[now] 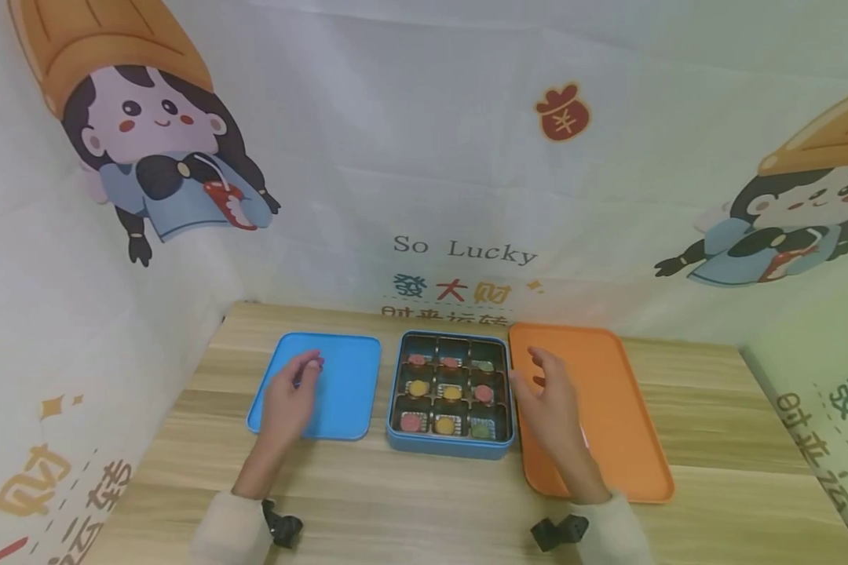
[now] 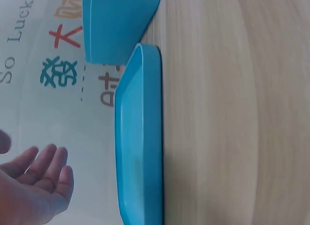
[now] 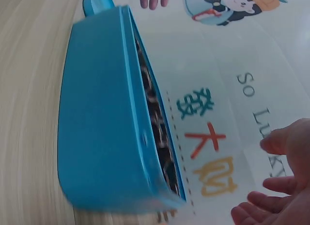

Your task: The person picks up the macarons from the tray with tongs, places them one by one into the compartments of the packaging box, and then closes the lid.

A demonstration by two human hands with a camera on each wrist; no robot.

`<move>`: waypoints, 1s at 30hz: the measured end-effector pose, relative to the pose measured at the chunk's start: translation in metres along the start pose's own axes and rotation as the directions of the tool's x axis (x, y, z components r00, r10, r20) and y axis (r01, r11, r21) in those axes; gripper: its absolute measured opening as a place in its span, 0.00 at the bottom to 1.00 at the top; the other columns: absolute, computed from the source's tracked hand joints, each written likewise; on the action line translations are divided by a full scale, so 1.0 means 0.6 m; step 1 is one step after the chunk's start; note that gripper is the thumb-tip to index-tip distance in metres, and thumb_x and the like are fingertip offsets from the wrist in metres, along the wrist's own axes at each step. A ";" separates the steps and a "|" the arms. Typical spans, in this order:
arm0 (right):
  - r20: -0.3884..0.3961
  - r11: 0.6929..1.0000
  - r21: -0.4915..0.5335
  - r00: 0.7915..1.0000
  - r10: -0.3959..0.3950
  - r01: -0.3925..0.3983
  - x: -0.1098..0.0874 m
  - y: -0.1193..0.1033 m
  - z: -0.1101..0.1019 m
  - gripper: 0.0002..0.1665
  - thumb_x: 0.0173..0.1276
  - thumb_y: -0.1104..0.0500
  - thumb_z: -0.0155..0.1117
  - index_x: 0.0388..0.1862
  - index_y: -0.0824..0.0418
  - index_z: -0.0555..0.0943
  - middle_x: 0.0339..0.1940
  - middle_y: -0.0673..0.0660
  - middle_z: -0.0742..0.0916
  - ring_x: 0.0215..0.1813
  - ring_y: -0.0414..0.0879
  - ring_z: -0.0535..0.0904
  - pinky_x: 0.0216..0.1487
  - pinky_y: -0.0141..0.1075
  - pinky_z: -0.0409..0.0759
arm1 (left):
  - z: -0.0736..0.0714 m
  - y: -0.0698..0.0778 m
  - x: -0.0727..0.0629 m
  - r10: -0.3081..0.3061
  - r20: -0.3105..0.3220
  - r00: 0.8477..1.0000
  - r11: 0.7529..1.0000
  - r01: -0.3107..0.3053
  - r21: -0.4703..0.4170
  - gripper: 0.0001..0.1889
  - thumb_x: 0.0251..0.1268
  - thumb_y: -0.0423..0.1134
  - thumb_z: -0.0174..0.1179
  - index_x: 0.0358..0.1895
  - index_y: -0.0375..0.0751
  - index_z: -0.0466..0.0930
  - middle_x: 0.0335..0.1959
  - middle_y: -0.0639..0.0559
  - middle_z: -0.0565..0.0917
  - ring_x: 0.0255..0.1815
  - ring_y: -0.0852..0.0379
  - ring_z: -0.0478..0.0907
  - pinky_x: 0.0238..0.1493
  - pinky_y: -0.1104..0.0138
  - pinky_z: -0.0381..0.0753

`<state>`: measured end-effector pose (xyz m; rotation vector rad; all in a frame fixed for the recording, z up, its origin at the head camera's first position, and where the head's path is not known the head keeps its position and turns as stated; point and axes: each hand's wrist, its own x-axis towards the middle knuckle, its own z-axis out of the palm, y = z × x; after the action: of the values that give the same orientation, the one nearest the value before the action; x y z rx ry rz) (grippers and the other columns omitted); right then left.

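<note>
A blue box (image 1: pixel 452 448) with a dark divided insert stands in the middle of the table, and small round pink, yellow and green pieces lie in its several compartments. To its left lies a shallow blue lid (image 1: pixel 346 392). My left hand (image 1: pixel 290 396) hovers above this lid with loosely bent fingers; in the left wrist view that hand (image 2: pixel 36 186) holds nothing. Between the box and an orange tray (image 1: pixel 615 416) my right hand (image 1: pixel 554 400) is raised over the tray's left side. Its fingers (image 3: pixel 269 205) are spread apart from the thumb, with nothing between them.
The wooden table (image 1: pixel 410 510) meets a white printed cloth (image 1: pixel 424 157) at the back and sides. The orange tray stands close along the box's right side, while a narrow strip of wood separates box and lid. Small black cameras (image 1: pixel 283 526) sit at both wrists.
</note>
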<state>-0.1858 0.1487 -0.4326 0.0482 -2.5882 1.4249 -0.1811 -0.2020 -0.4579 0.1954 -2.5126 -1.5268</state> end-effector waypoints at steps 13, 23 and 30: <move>0.104 0.921 0.386 0.990 -0.099 0.052 -0.006 -0.036 0.108 0.27 0.73 0.63 0.59 0.69 0.66 0.69 0.64 0.66 0.79 0.65 0.60 0.77 0.59 0.37 0.80 | -0.052 -0.023 0.015 -0.121 0.035 0.992 0.993 0.120 0.011 0.34 0.82 0.53 0.22 0.74 0.32 0.61 0.72 0.34 0.67 0.72 0.39 0.65 0.75 0.49 0.60; 0.280 0.845 0.534 0.950 -0.136 -0.036 -0.020 -0.084 0.179 0.27 0.75 0.62 0.56 0.70 0.68 0.68 0.69 0.67 0.76 0.71 0.59 0.72 0.67 0.45 0.75 | -0.080 -0.041 0.017 -0.178 0.072 0.981 0.981 0.171 0.093 0.36 0.80 0.53 0.15 0.75 0.32 0.56 0.76 0.33 0.58 0.78 0.36 0.53 0.78 0.46 0.50; 0.413 0.856 0.508 0.900 -0.141 -0.099 -0.040 -0.098 0.223 0.28 0.76 0.59 0.55 0.72 0.67 0.67 0.71 0.65 0.75 0.72 0.57 0.71 0.69 0.45 0.73 | -0.090 -0.053 0.013 -0.232 0.108 0.967 0.967 0.217 0.135 0.34 0.80 0.49 0.13 0.78 0.31 0.49 0.79 0.32 0.49 0.80 0.36 0.43 0.80 0.48 0.42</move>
<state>-0.1750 0.0035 -0.4577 0.5317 -2.3925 2.2921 -0.1756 -0.2648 -0.4613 0.4313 -2.7657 -1.5063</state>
